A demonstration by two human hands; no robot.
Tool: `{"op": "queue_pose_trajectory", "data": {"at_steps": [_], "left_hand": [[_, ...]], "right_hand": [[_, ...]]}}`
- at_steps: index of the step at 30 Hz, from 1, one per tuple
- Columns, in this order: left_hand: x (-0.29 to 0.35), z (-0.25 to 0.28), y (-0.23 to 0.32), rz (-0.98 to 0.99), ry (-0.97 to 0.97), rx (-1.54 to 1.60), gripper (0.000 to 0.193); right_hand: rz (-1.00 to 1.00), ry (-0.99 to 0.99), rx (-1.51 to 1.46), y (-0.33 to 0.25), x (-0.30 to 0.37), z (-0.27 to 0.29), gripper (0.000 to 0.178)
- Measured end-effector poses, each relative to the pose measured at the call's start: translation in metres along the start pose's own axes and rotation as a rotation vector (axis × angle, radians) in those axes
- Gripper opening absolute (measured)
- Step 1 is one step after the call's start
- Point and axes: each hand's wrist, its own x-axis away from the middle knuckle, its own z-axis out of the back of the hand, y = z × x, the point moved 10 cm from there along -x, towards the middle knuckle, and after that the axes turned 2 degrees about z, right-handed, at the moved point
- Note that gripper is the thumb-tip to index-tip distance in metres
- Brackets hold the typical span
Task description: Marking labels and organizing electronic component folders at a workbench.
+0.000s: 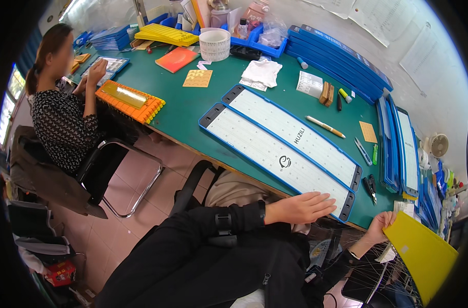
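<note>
My left hand point(305, 207) lies flat, fingers stretched out, on the near right end of a long white board with a blue rim and dark end pieces point(267, 146). A second board of the same kind point(295, 128) lies alongside it, touching its far edge. Off the table's right corner, my right hand point(379, 227) pinches the upper left corner of a yellow flat panel point(424, 254). Thin wire-like strands hang beside that panel. Its lower part runs into the dark rim of the picture.
Tweezers point(363, 151), black-handled cutters point(370, 188) and a pen point(325, 126) lie right of the boards. Blue boards are stacked point(337, 64) along the wall. Near a roll of white labels point(214, 44) sits an orange sheet point(177, 59). A co-worker point(64, 108) sits at left beside an orange tray point(131, 102).
</note>
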Motion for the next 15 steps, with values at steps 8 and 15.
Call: {"op": "queue_pose_trajectory", "data": {"at_steps": [8,15], "left_hand": [[-0.0007,0.0014,0.0001,-0.007,0.001,-0.004,0.046],[0.0003,0.0013,0.0004,-0.010,0.002,-0.014,0.046]], "right_hand": [[-0.005,-0.012,-0.009,-0.0001,0.0002,-0.0015,0.019],[0.013,-0.003,-0.005,0.0019,0.0012,-0.0019,0.020]]}}
